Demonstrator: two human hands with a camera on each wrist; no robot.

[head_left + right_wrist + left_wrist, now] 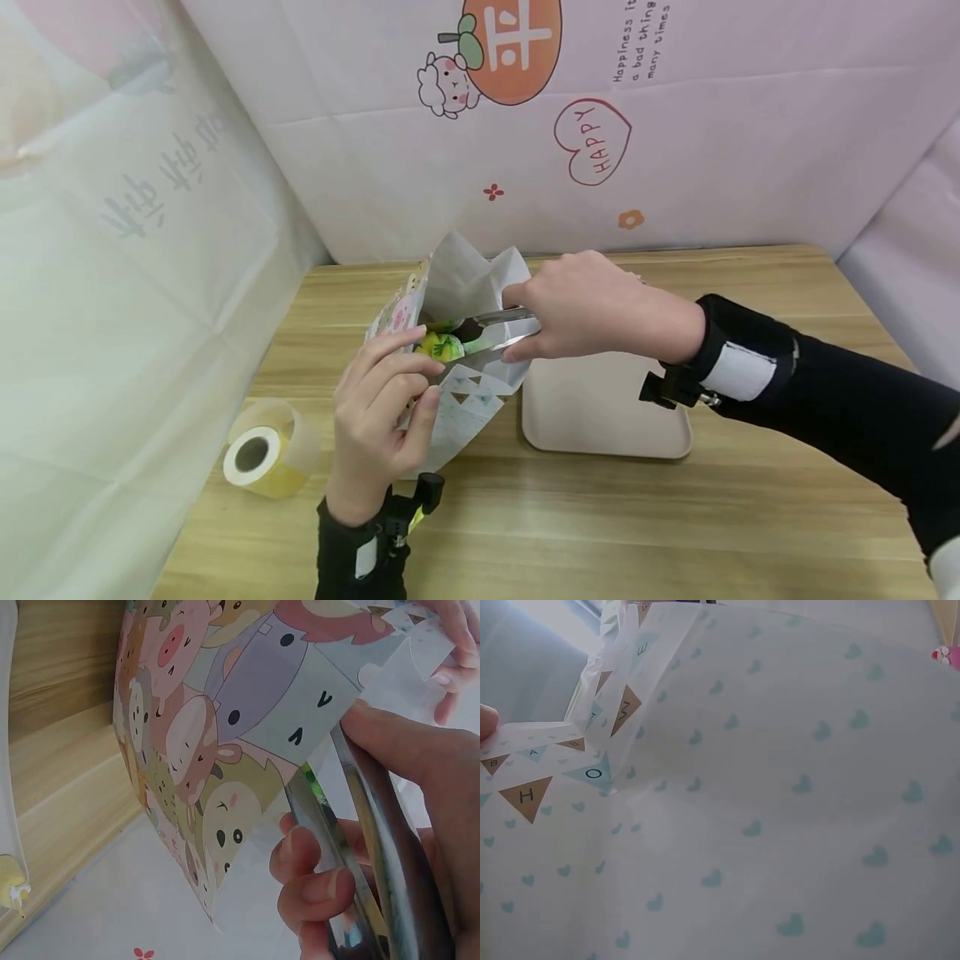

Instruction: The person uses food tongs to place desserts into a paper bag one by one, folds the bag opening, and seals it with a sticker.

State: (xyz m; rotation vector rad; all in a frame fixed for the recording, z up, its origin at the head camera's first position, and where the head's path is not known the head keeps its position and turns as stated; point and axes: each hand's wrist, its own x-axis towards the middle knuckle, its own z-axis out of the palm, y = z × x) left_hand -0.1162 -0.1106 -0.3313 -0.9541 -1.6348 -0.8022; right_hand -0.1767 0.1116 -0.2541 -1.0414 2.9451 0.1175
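Wood table (637,525), printed cloth (750,150) behind. My left hand (382,408) pinches the paper bag (453,429), yellow-green item (441,347) inside; right hand (588,308) grips tongs (504,317).

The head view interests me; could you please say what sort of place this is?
Probably a small tabletop recording booth: printed sheeting stands behind and beside a wood-grain table, and wrist-mounted devices are being worn.

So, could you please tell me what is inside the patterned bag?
Inside the patterned bag, something yellow and green shows near the mouth, where metal tongs reach in. Anything deeper is covered by the bag's sides.
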